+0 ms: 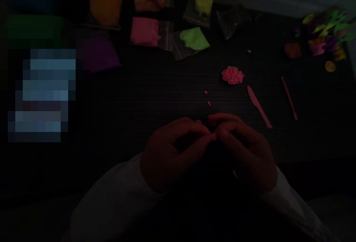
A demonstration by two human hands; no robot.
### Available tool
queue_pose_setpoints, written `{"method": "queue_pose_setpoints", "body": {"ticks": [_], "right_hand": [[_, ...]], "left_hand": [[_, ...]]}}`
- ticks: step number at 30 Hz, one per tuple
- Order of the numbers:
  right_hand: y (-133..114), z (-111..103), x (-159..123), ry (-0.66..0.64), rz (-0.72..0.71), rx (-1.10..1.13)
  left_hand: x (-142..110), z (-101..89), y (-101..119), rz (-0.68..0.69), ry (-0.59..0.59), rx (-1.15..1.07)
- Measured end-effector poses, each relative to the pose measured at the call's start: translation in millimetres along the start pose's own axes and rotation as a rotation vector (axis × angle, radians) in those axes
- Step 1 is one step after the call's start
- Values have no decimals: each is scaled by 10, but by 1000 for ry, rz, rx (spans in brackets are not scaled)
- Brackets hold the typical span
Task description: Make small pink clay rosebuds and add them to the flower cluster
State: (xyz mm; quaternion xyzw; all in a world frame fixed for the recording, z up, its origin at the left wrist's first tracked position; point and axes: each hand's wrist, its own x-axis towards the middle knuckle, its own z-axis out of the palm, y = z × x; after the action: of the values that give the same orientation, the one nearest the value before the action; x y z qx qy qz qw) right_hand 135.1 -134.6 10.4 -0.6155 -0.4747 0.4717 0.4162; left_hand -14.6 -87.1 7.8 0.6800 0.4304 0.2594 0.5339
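Observation:
In the dim head view my left hand (172, 153) pinches a tiny bit of pink modelling clay (213, 136) between thumb and forefinger. Meeting it from the other side, my right hand (247, 149) has its thumb and fingertips closed at the same bit; its exact shape is mostly hidden by the fingers. Just beyond the hands lie two pink clay crumbs (205, 92). Farther off sits a cluster of small pink clay flowers (233, 75) with green at its edge. A pink plastic clay knife (258, 106) rests to the right of it.
A thin pink modelling tool (289, 98) lies at right. Bags of pink clay (144, 32), green clay (194, 39), yellow clay (203, 4) and purple clay (101, 53) line the back and left. Small colourful clay models (328, 36) stand at the far right, beside a brown lump (292, 50).

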Motion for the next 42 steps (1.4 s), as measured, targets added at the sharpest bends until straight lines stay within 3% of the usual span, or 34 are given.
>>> {"method": "queue_pose_setpoints", "body": {"ticks": [42], "right_hand": [[33,3,0,-16,-70,-5]], "left_hand": [[-4,8,-9,-13,-15,-2]]}}
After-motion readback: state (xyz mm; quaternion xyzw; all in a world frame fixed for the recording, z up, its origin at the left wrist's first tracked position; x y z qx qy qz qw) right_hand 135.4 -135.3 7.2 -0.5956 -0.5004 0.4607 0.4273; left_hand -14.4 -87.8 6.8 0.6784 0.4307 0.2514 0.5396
